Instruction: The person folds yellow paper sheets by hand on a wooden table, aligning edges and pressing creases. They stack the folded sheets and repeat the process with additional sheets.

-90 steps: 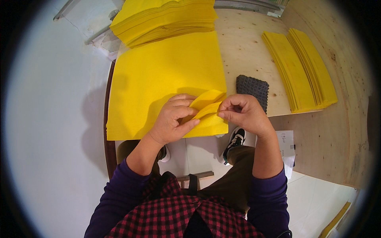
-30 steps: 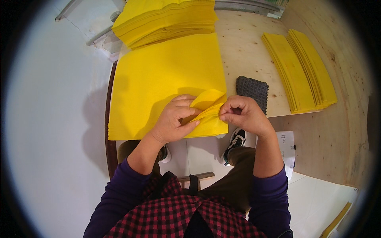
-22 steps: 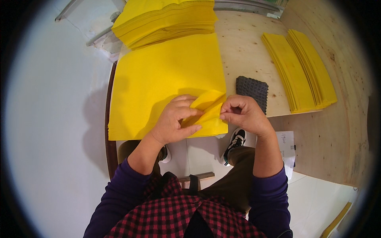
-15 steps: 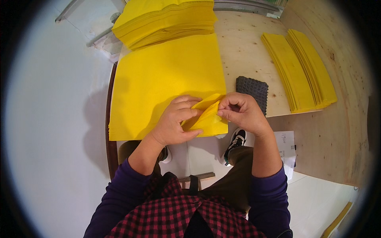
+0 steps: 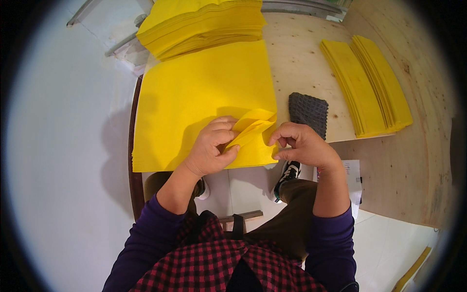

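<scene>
A broad stack of yellow felt-like fabric sheets (image 5: 199, 92) lies in front of me. At its near right corner, a folded piece of yellow fabric (image 5: 250, 132) stands up in loose layers. My left hand (image 5: 212, 148) holds this piece from the left, the thumb below and the fingers curled behind it. My right hand (image 5: 304, 144) is just right of the folds, thumb and index finger apart, with nothing visible between them. The tips of those fingers are close to the fabric's right edge; whether they touch it I cannot tell.
A thick yellow fabric pile (image 5: 209, 27) rises at the far left. A dark grey textured cloth (image 5: 309, 112) lies on the plywood tabletop (image 5: 296, 53). Two bundles of long yellow folded strips (image 5: 352, 87) lie at the right, beside a plywood wall (image 5: 411, 160). White paper (image 5: 352, 180) hangs below.
My right hand has let go of the fabric's upper edge and moved slightly right and down, its finger and thumb parting. The folds have spread, and my left thumb has drawn back a little.
</scene>
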`<state>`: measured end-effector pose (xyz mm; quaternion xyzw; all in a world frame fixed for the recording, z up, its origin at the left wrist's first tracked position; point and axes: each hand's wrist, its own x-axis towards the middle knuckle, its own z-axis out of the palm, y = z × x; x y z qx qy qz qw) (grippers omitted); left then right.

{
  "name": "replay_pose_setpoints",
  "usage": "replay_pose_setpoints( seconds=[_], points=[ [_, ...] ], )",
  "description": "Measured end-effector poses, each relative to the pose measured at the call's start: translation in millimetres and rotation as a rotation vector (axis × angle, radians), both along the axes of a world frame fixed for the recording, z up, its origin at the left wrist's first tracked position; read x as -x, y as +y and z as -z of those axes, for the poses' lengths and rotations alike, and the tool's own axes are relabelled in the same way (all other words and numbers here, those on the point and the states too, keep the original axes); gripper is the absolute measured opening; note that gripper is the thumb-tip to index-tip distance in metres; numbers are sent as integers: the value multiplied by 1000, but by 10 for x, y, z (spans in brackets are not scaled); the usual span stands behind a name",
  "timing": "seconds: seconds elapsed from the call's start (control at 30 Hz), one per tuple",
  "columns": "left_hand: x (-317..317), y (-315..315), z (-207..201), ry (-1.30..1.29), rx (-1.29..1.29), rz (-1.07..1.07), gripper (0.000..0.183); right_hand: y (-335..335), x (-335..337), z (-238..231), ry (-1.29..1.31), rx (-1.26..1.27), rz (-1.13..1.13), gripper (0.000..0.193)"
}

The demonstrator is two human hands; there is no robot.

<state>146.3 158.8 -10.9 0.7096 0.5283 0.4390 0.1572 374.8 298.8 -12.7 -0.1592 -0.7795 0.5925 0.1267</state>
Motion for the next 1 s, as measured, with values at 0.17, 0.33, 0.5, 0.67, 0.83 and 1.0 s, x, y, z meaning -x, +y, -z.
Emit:
replay_pose_setpoints(
  seconds=[0.17, 0.33, 0.5, 0.67, 0.83, 1.0],
  points=[
    [6, 5, 0, 23, -15, -3, 16, -7, 43, 39, -6, 10, 45, 18],
    [6, 4, 8, 23, -18, 2, 18, -18, 74, 35, 55, 54, 55, 12],
    [-1, 11, -25, 8, -42, 42, 23, -50, 112, -59, 76, 154, 99, 7],
    [2, 23, -41, 57, -55, 88, 29, -87, 158, -130, 132, 129, 143, 6],
    [8, 14, -3, 21, -7, 52, 18, -71, 138, -90, 106, 117, 248, 10],
    [22, 2, 35, -37, 20, 2, 12, 56, 7, -71, -27, 65, 153, 17]
  ],
)
